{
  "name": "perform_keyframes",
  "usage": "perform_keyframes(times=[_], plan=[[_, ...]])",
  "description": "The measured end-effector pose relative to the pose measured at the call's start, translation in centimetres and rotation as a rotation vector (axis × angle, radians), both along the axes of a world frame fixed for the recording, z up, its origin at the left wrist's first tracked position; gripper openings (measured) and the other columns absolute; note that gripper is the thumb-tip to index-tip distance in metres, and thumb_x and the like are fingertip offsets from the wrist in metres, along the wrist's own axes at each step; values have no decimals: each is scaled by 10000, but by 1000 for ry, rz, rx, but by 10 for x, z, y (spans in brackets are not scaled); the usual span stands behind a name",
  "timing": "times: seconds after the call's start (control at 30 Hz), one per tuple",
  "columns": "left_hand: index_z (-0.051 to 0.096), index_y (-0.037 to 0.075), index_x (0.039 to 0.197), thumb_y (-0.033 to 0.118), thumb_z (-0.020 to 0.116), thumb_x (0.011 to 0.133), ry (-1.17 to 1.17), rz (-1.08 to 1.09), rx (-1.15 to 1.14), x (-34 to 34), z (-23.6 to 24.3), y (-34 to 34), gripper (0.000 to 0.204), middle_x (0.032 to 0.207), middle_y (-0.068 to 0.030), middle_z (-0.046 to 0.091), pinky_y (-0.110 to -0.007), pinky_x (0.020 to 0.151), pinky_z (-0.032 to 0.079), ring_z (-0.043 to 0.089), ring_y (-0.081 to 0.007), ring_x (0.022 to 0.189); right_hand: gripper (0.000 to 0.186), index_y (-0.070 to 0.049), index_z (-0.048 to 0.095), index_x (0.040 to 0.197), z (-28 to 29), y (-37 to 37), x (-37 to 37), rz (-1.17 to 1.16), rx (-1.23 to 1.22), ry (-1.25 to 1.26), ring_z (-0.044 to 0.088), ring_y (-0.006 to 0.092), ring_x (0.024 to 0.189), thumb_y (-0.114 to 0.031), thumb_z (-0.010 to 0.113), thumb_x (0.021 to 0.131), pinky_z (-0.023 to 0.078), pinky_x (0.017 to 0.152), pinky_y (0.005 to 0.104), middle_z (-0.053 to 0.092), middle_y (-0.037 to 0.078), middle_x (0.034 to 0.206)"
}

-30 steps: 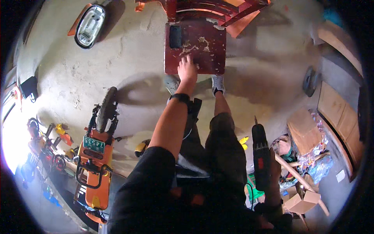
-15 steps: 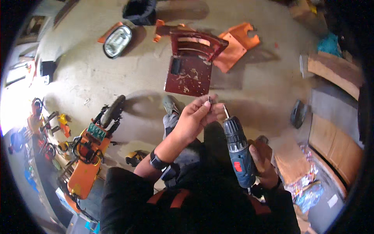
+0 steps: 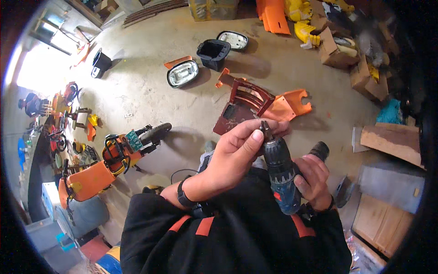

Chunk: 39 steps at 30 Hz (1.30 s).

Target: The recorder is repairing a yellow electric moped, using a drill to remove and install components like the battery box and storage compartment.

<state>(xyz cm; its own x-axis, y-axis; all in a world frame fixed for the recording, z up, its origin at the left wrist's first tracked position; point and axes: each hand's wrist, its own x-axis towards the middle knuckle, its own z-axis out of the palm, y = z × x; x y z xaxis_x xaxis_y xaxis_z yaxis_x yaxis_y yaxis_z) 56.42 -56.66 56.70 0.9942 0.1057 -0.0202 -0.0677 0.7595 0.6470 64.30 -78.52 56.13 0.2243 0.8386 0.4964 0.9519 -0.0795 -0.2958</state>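
My right hand [image 3: 312, 180] grips a dark blue and black cordless drill [image 3: 280, 173] that points away from me, battery end out to the right. My left hand [image 3: 239, 150] is at the chuck, thumb and fingers pinched on a short metal bit [image 3: 266, 131] at its tip; whether the bit is fully seated I cannot tell. Just beyond the hands stands a worn red wooden chair [image 3: 223, 121], with orange plastic panels [image 3: 287, 105] beside it.
An orange electric scooter [image 3: 91, 180] stands at the left. Lamp housings [image 3: 182, 73] and a black bin [image 3: 213, 52] lie on the floor [image 3: 150, 100] ahead. Cardboard boxes [image 3: 335, 48], yellow parts [image 3: 303, 32] and boards [image 3: 388, 141] line the right side.
My left hand has left the chair seat and come to the drill's tip. My right hand has raised the drill to the middle. The view has tilted up to show more floor ahead.
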Motion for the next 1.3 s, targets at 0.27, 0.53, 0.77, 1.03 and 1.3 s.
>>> perform_keyframes(times=[0.27,0.53,0.77,1.03,1.3], plan=[[450,-7,1237,172,447,959,-129,132,101,-9,10,-1,330,1270,-206,504,-414,1012,370,462,-294,1217,335,-249,445,1226,7,14,12,83,85,-57,608,302,737,-237,523,900,518,654,424,616,153,998],[480,-47,1201,145,422,970,-303,126,323,-15,12,0,306,1234,-161,543,-337,1002,378,492,-209,1182,338,-291,439,1239,5,13,18,97,81,-72,617,275,742,-344,497,910,525,698,417,611,114,1027],[501,-54,1177,154,437,965,-318,117,397,-15,8,3,304,1217,-163,559,-337,1003,378,502,-224,1176,439,-375,339,1345,1,12,20,112,106,-167,614,250,770,-378,463,924,519,731,404,586,97,1105],[542,6,1112,145,480,939,-488,63,370,-19,-1,-2,230,1141,-217,591,-527,1004,361,496,-375,1170,520,-318,386,1318,-19,1,23,89,115,-322,589,203,880,-546,472,859,492,813,371,567,31,1133],[577,-5,1056,131,485,931,-528,29,422,-23,-3,-2,206,1103,-218,610,-524,989,380,508,-388,1154,677,-220,476,1240,-25,-1,24,53,130,-358,595,199,886,-702,450,766,470,832,373,563,11,1130]])
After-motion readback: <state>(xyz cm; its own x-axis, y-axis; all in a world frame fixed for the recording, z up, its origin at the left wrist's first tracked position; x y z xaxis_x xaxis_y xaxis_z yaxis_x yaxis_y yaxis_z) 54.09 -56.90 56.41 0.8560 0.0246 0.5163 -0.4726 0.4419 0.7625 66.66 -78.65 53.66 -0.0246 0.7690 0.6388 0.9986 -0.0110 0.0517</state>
